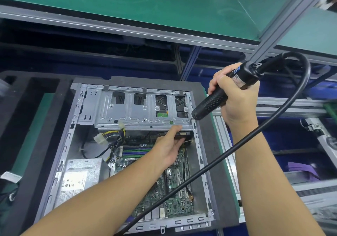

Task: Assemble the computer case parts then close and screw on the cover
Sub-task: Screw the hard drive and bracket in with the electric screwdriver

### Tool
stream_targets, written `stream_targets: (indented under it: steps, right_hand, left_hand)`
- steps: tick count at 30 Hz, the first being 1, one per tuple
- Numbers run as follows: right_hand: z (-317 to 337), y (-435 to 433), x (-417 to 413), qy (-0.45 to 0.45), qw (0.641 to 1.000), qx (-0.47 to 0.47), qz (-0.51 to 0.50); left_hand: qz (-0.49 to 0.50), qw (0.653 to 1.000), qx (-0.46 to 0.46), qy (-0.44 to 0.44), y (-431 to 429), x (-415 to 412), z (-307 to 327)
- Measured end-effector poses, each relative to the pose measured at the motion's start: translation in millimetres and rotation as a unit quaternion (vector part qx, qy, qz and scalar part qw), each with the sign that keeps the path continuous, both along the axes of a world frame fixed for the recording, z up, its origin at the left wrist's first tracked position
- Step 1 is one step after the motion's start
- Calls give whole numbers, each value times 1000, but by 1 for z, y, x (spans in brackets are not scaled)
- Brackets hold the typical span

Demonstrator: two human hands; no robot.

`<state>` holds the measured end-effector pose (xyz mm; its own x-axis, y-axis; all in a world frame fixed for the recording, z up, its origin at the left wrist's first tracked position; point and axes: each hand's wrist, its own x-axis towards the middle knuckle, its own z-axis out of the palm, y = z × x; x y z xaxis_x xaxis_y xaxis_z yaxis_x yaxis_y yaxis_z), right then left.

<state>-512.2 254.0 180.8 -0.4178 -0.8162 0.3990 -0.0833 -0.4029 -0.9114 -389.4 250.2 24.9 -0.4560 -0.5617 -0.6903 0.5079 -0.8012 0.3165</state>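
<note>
An open grey computer case (54, 172) lies on its side on a dark foam pad, with no cover on it. Inside are a green motherboard (160, 184), a silver power supply (80, 177) and a metal drive cage (135, 111) across the top. My right hand (235, 97) grips a black electric screwdriver (215, 99), whose bit touches a screw at the cage's lower right corner (188, 120). My left hand (169, 146) reaches under the cage's front edge, thumb on the edge, fingers around a black part beneath it.
The screwdriver's black cable (228, 150) loops up and then runs diagonally down over the case. Loose yellow and black power cables with white plugs (109, 137) lie left of the motherboard. A green shelf (145, 4) hangs overhead. Aluminium rails (273, 108) and blue bins stand to the right.
</note>
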Motion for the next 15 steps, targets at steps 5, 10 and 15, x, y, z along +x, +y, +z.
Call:
stream_targets:
  steps: [5,10,15]
  right_hand:
    - [1,1,0,-11,1000,4,0]
    - [1,0,5,-3,1000,8,4]
    - [3,-3,5,22,999,25,-11]
  left_hand:
    - [1,1000,0,1,0,0,2]
    - [-2,1000,2,3,1,1,3]
    - [-7,1000,1,7,1,1,5]
